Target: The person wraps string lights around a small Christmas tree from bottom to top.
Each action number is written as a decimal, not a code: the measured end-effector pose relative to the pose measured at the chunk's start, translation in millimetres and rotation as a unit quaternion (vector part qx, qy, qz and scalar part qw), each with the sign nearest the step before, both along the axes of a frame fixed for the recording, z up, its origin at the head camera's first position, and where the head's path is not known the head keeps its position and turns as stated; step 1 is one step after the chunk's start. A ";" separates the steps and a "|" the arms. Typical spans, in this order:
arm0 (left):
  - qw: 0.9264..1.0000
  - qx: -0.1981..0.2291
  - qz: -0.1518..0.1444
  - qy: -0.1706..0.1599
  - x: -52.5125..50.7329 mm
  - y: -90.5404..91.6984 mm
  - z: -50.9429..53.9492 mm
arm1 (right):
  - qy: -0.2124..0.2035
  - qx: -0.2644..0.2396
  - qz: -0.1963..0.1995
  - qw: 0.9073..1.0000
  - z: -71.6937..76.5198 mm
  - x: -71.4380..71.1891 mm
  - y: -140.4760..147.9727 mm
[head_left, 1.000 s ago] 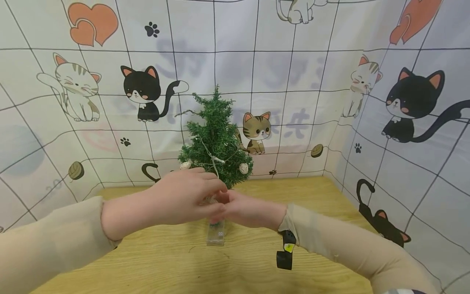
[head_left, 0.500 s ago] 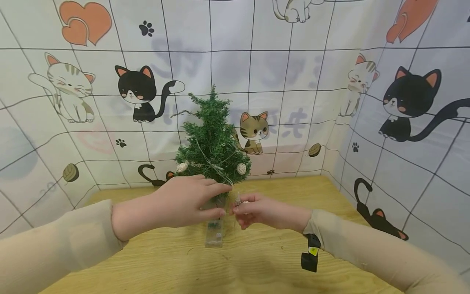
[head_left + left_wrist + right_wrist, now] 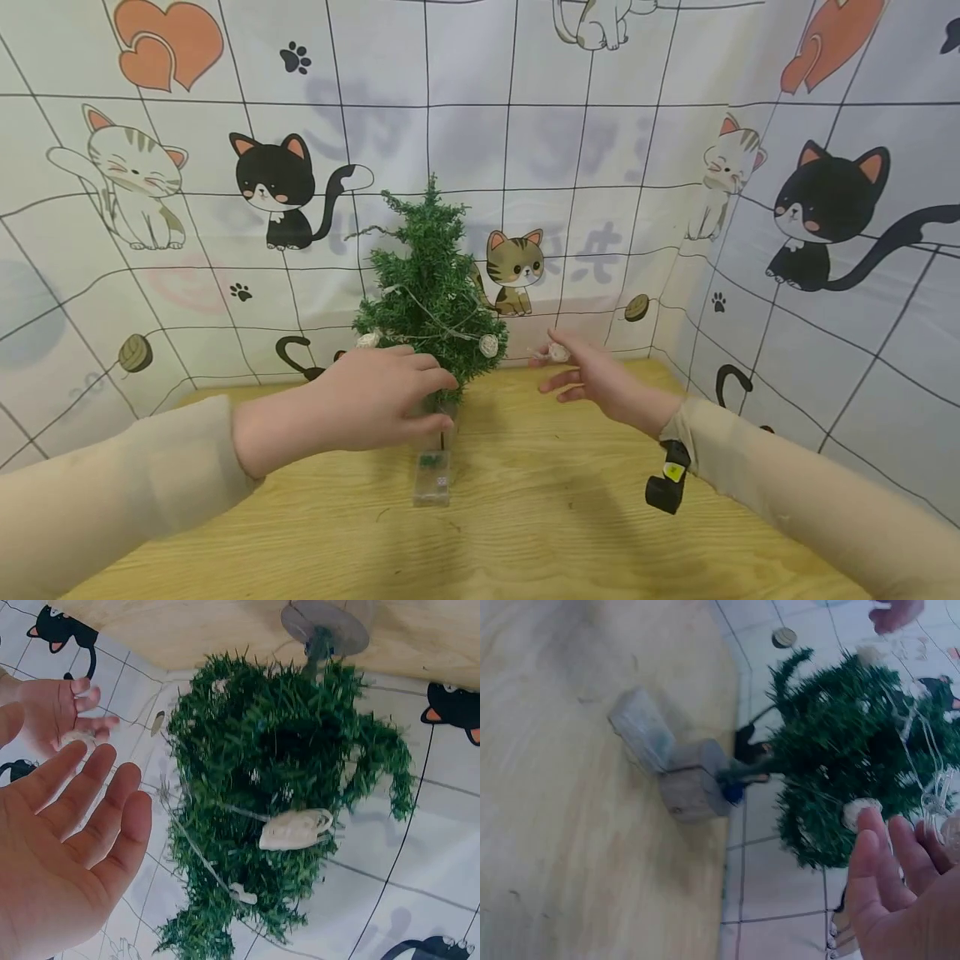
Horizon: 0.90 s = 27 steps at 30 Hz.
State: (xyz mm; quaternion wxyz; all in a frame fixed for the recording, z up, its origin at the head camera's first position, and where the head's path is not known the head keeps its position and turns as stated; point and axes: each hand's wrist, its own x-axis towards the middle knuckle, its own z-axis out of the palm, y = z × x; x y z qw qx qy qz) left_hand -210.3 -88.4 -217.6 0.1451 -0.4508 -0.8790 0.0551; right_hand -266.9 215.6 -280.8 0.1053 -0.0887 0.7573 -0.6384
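A small green artificial Christmas tree (image 3: pixel 431 267) stands near the back of the table, with thin clear string-light wire looped across its branches. White woven balls (image 3: pixel 489 346) sit at its lower left and right. In front of the tree my left hand (image 3: pixel 352 400) hovers, fingers loosely extended and holding nothing; it partly covers the lower branches. To the right of the tree, my right hand (image 3: pixel 607 383) pinches another white woven ball (image 3: pixel 557 353) between thumb and forefinger, its other fingers spread. Clear wire (image 3: pixel 932 799) runs beside that ball in the right wrist view.
A clear plastic box (image 3: pixel 432 479) lies on the wooden table (image 3: pixel 525 517), touching the tree's round base (image 3: pixel 694 784). Behind and to the right hangs a white gridded cloth (image 3: pixel 585 150) printed with cats.
My right hand has moved right and away from the left hand, carrying the white woven ball, and has risen. The left hand has stayed near the tree.
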 end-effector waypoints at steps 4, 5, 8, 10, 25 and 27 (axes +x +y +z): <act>1.000 -0.008 0.026 -0.002 -7.2 4.4 16.7 | 0.055 -0.034 -0.049 0.997 15.9 -14.6 4.2; 0.999 -0.008 0.034 -0.004 -9.7 5.8 22.2 | 0.069 -0.041 -0.055 0.995 20.2 -17.3 4.3; 0.999 0.004 0.053 -0.012 -19.0 11.7 42.3 | 0.109 -0.063 -0.065 0.990 34.1 -23.4 3.1; 0.998 0.024 0.057 -0.014 -26.6 16.2 57.5 | 0.131 -0.087 -0.069 0.985 44.1 -26.9 0.4; 0.996 0.084 0.004 -0.017 -86.6 65.8 135.2 | 0.260 -0.176 -0.034 0.949 88.2 -45.5 -29.8; 0.996 0.074 -0.007 -0.041 -92.5 68.2 139.1 | 0.272 -0.160 -0.021 0.949 90.1 -47.0 -31.9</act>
